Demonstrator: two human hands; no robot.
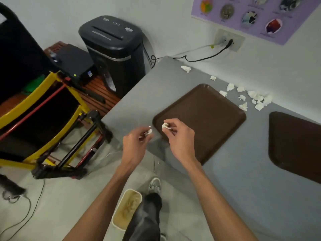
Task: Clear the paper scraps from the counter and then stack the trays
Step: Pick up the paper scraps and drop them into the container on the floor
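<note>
Two brown trays lie flat on the grey counter (225, 171): one tray (205, 117) in the middle, a second tray (295, 143) at the right edge of view. My left hand (136, 145) pinches a small white paper scrap (149, 132) just off the first tray's near-left corner. My right hand (180, 134) pinches another white scrap (165, 126) above that corner. Several crumpled white scraps (257, 99) lie along the wall behind the first tray, with single scraps (185, 68) further left.
A beige bin (126, 209) with paper in it stands on the floor below my arms, beside my leg and shoe. A black shredder (112, 49) stands past the counter's left end. Yellow and black frames (43, 122) and cables fill the floor at left.
</note>
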